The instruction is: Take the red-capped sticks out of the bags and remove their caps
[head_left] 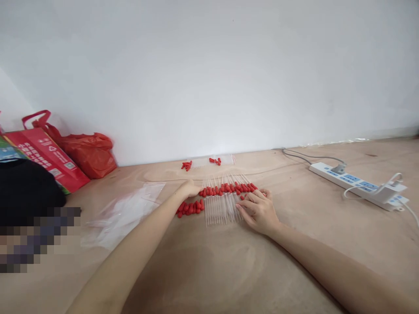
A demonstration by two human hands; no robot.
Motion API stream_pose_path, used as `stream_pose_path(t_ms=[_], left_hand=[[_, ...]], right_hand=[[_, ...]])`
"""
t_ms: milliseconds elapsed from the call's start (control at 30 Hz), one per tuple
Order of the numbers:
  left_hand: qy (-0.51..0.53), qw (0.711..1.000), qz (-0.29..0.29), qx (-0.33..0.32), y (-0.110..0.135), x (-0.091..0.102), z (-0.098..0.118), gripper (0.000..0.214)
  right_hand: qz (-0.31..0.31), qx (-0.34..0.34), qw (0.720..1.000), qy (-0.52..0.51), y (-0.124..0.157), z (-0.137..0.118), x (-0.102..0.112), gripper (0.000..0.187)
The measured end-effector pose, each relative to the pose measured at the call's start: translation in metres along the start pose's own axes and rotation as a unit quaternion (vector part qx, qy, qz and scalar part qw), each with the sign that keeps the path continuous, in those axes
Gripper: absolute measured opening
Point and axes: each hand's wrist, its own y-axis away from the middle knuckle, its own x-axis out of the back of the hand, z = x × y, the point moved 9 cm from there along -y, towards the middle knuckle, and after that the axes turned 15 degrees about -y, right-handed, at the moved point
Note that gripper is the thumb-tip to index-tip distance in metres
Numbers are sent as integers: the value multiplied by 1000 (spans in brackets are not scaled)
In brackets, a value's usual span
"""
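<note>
A row of clear thin tubes (218, 208) lies side by side on the wooden surface (209, 270), crossed by a band of small red caps (229, 188). My right hand (258, 211) lies flat with spread fingers on the right end of the row, touching tubes and caps. At the left end of the row rests my left hand (189, 189), fingers curled down near the caps; whether it holds one is hidden. A loose heap of red caps (190, 207) sits just below that hand.
An empty clear plastic bag (126, 213) lies to the left. Red bags (88, 155) and a printed red carton (46, 159) stand against the white wall at far left. More caps and tubes (209, 162) lie by the wall. A white power strip (360, 185) with cables lies at right.
</note>
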Motion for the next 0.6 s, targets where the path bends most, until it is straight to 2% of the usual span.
stream_pose_path(t_ms=[100,200,300,400,467,500,600], left_hand=[[-5,1000,-20,13,-2,-2,2,22],[-17,1000,-10,15,3,8,1,18],[-35,998,46,6,18,30,-6,15],[-42,992,120,-10,45,47,-14,19],[-31,982,176,-59,70,49,-11,19],[-15,968,223,-116,86,50,-4,18],[15,903,330,-274,134,40,16,18]], right_hand=[[8,-2,1000,-4,0,3,2,16],[10,-1,1000,-5,0,3,2,15],[10,-2,1000,-7,0,3,1,15],[13,-11,1000,-7,1,5,1,12],[23,-16,1000,-3,1,5,3,18],[28,-14,1000,0,1,4,4,25],[13,11,1000,9,1,-5,2,44]])
